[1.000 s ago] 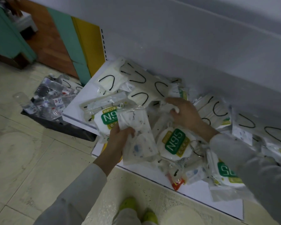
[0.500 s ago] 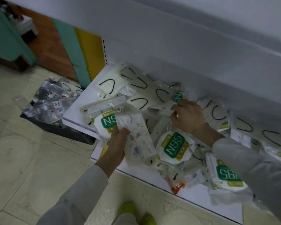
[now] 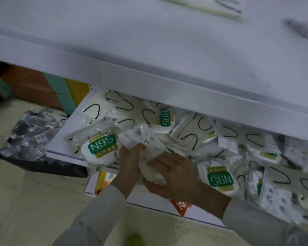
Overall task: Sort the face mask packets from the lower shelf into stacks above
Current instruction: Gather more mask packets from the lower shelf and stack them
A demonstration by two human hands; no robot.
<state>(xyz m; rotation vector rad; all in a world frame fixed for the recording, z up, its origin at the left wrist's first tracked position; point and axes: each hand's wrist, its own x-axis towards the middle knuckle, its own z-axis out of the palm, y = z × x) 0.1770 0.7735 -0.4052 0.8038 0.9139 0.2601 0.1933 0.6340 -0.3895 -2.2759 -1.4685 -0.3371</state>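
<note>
Left hand (image 3: 130, 162) and right hand (image 3: 174, 176) both pinch the dotted packet (image 3: 140, 137). Its free long end slants away from them towards the upper shelf (image 3: 167, 86), just beneath its lip.

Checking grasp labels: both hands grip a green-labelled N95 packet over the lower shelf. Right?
Wrong packet. In the head view the left hand and right hand both grip a clear-wrapped white packet with blue-grey spots, over the white lower shelf. The green-labelled N95 packets lie beside them.
</note>
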